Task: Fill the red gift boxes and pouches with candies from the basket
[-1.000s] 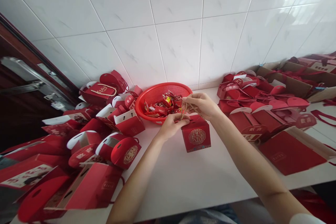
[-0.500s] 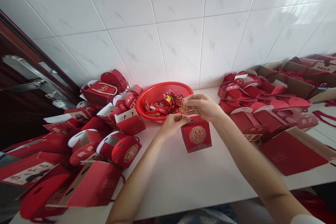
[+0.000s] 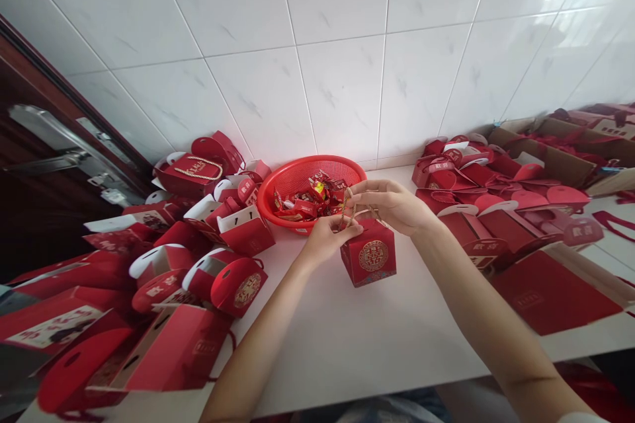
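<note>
A small red gift box [image 3: 373, 254] with a round gold emblem on its front is in the middle of the view, slightly tilted over the white table. Twisted gold cord [image 3: 351, 206] rises from its top. My left hand [image 3: 331, 238] is closed at the box's top left corner, thumb and fingers pinching the cord there. My right hand [image 3: 389, 203] is above the box, its fingers pinching the upper loop of the cord. Fingers partly cover the cord, so whether it is knotted cannot be made out.
Behind the hands stands a red plastic basket [image 3: 270, 175] holding wrapped sweets [image 3: 307, 205]. Red boxes [image 3: 173, 350] crowd the left side, and more red boxes [image 3: 560, 291] lie on the right. A cardboard carton [image 3: 555, 155] is at far right. The tiled wall [image 3: 337, 92] closes off the back.
The box has shifted slightly left, and its top shows more now. My right hand's fingers have moved a little on the cord. The left hand keeps its place.
</note>
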Demonstrator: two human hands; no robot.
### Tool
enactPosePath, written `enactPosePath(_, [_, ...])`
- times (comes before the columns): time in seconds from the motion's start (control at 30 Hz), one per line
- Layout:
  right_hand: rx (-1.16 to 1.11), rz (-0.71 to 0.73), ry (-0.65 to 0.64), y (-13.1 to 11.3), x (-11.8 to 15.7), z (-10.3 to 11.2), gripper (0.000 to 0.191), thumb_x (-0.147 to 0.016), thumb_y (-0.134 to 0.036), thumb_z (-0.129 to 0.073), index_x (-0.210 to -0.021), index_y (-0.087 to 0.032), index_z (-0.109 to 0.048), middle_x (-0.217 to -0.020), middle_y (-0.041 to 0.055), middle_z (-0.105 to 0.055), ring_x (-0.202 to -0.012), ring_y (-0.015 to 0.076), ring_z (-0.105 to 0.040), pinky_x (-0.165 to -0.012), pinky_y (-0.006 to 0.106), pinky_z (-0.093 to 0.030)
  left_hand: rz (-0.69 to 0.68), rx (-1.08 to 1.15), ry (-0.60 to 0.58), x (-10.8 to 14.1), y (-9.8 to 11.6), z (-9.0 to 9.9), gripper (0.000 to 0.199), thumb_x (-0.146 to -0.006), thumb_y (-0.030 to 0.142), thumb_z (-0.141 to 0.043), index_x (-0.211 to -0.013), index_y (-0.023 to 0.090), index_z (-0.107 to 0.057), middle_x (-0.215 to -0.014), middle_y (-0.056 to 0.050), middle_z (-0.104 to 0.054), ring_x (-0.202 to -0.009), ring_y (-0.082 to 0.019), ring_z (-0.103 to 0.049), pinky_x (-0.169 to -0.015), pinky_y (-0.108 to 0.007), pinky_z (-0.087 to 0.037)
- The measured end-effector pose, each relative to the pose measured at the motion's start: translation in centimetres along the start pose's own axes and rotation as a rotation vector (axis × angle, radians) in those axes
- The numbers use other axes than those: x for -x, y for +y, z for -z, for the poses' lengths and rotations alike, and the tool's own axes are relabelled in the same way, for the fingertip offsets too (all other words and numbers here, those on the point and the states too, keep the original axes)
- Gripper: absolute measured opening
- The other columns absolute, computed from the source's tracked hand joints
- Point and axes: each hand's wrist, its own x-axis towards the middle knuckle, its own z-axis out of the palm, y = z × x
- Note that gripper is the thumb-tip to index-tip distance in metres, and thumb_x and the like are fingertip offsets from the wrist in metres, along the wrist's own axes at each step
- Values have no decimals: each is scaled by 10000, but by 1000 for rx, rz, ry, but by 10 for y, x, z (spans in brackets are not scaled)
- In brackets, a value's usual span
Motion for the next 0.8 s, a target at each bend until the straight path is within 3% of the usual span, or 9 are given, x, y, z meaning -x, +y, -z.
enactPosePath(0.2, [220,137,20,-2,7,-1,158,-653,-221,-756,-750,-169,-643,-690,3,-687,-682,159,-659,-647,276,-506,-156,-253,103,10,5,-7,372,-835,566,-680,-869,196,-683,-883,-33,-674,-802,-202,-610,-727,-318,-456])
enactPosePath(0.3, [452,218,106,-1,8,-2,93,-657,-179,-686,-690,-179,-600,-655,-13,-650,-641,142,-606,-600,258,-451,-240,-288,105,13,10,-10,388,-832,576,-698,-963,210,-684,-1010,-55,-677,-917,-223,-620,-799,-326,-477])
enactPosePath(0.47, [895,347,301,-1,7,-2,131,-656,-92,-558,-626,-207,-502,-599,-40,-566,-570,114,-469,-546,244,-342,-303,-354,37,15,14,-12,356,-829,548,-719,-934,209,-682,-980,-63,-691,-980,-253,-615,-856,-362,-506])
enactPosePath(0.67, [1216,259,384,-10,9,0,197,-688,-79,-549,-622,-218,-426,-632,-12,-563,-574,130,-426,-549,259,-292,-257,-330,38,15,5,-14,560,-814,470,-747,-1286,207,-603,-1336,-117,-635,-1254,-306,-577,-1068,-464,-465])
enactPosePath(0.8, [1262,207,340,-12,11,4,169,-711,-67,-541,-653,-214,-478,-649,0,-583,-602,146,-474,-569,259,-307,-271,-314,37,13,0,-14,533,-809,402,-748,-1284,206,-605,-1340,-134,-637,-1274,-318,-576,-1093,-506,-453])
